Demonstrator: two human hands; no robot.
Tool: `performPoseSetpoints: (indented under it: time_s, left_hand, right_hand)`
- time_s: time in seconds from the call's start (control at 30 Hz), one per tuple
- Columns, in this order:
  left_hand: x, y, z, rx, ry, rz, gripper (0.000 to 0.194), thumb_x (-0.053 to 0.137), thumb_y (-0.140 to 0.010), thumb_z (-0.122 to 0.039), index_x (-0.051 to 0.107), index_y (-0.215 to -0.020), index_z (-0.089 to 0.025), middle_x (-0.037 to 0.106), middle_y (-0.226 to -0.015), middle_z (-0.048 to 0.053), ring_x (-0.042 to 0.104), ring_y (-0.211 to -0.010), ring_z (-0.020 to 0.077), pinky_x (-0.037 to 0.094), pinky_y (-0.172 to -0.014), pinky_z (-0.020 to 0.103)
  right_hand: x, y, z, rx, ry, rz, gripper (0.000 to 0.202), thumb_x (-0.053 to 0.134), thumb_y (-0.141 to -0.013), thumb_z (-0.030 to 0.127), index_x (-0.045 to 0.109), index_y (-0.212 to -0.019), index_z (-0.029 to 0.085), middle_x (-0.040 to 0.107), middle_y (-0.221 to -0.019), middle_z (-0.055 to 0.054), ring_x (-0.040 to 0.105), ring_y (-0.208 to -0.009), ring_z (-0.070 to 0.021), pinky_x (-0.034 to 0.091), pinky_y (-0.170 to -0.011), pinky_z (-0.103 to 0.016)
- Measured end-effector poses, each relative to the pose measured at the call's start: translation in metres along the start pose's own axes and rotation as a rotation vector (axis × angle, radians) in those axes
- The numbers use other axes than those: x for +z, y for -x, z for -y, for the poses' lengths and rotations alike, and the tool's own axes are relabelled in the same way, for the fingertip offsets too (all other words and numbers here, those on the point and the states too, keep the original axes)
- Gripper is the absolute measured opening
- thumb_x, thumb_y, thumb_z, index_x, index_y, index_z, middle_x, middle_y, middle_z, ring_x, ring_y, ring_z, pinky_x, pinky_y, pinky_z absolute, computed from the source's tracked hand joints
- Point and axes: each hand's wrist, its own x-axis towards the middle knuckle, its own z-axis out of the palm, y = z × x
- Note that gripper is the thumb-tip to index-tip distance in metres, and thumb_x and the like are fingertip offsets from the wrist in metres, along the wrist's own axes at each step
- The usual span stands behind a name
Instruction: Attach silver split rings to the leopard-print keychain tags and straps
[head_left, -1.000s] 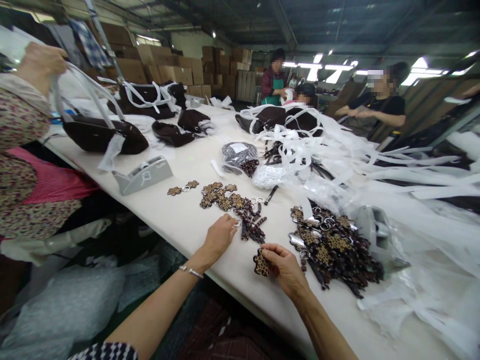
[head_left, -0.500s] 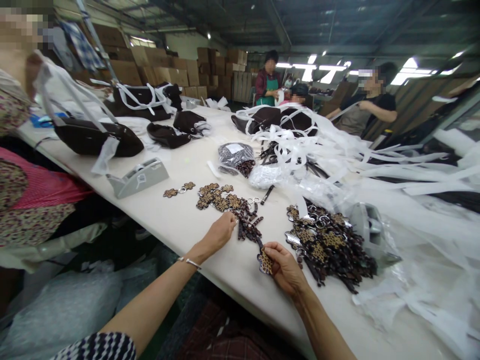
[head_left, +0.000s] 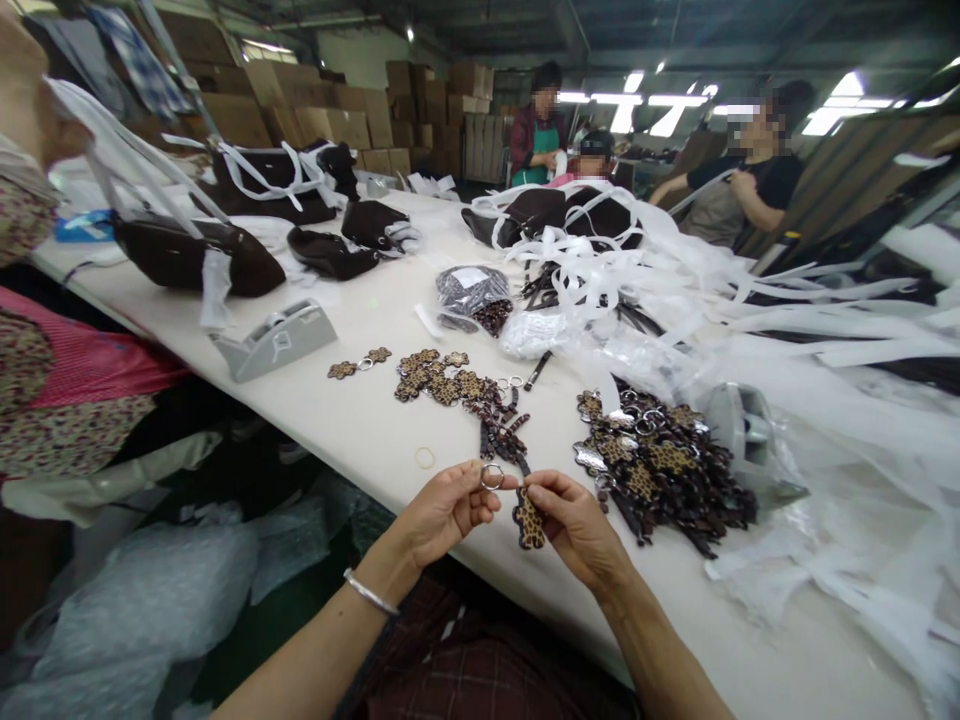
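My left hand [head_left: 455, 510] pinches a silver split ring [head_left: 492, 477] between thumb and finger, the other fingers curled. Beside it, my right hand [head_left: 574, 525] is closed on the edge of a leopard-print flower charm [head_left: 530, 520], which hangs down below the fingertips. The two hands nearly touch above the front edge of the table [head_left: 375, 450]. Just beyond them lie dark strap pieces [head_left: 499, 425] and a cluster of flower charms [head_left: 439, 378]. To the right is a large pile of charms with rings and dark straps [head_left: 652, 470].
Tape dispensers stand at left [head_left: 277, 340] and right [head_left: 742, 430]. A thin tan loop [head_left: 425, 458] lies near my left hand. Further back are a plastic bag of parts [head_left: 472, 295], dark handbags [head_left: 199, 250] and white wrapped straps [head_left: 600, 260]. Several people stand or sit around the table.
My left hand has come back from the strap pieces toward my right hand, and now a ring shows in its fingers. My right hand keeps the charm in about the same place.
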Motion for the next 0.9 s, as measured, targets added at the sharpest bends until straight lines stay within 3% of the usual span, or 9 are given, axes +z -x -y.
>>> performPoseSetpoints:
  time_s: [0.17,0.5,0.77,0.9]
  left_hand:
    - [0.002,0.001,0.007,0.012,-0.021,-0.010,0.019,0.063,-0.091,-0.028,0.065,-0.090,-0.009,0.069,-0.097,0.011,0.065,-0.065,0.0094,0.053,-0.054,0.016]
    - [0.006,0.004,0.009,0.024,-0.038,-0.035,0.018,0.066,-0.088,-0.027,0.069,-0.092,-0.010,0.061,-0.096,0.006,0.057,-0.067,0.0066,0.045,-0.052,0.015]
    - [0.010,0.005,0.010,-0.005,-0.016,-0.038,0.020,0.069,-0.086,-0.031,0.069,-0.088,-0.011,0.062,-0.100,0.007,0.056,-0.068,0.0072,0.042,-0.054,0.017]
    - [0.011,0.005,0.011,0.012,0.001,-0.093,0.019,0.072,-0.083,-0.028,0.070,-0.089,-0.011,0.059,-0.088,0.004,0.054,-0.069,0.0077,0.041,-0.057,0.018]
  right_hand:
    - [0.007,0.010,0.011,-0.016,0.030,0.032,0.024,0.088,-0.064,0.029,0.075,-0.080,0.017,0.074,-0.080,-0.003,0.059,-0.066,-0.0103,0.047,-0.058,-0.021]
    - [0.003,0.015,0.006,-0.033,0.068,0.064,0.018,0.084,-0.069,0.029,0.076,-0.082,0.020,0.074,-0.103,-0.006,0.062,-0.080,-0.0133,0.048,-0.071,-0.025]
    - [0.006,0.017,0.006,-0.047,0.110,0.043,0.018,0.087,-0.065,0.029,0.077,-0.077,0.020,0.072,-0.110,-0.006,0.061,-0.081,-0.0140,0.047,-0.071,-0.026]
    - [0.005,0.018,0.004,-0.036,0.116,0.052,0.017,0.086,-0.066,0.029,0.076,-0.077,0.020,0.070,-0.115,-0.006,0.059,-0.076,-0.0120,0.046,-0.069,-0.026]
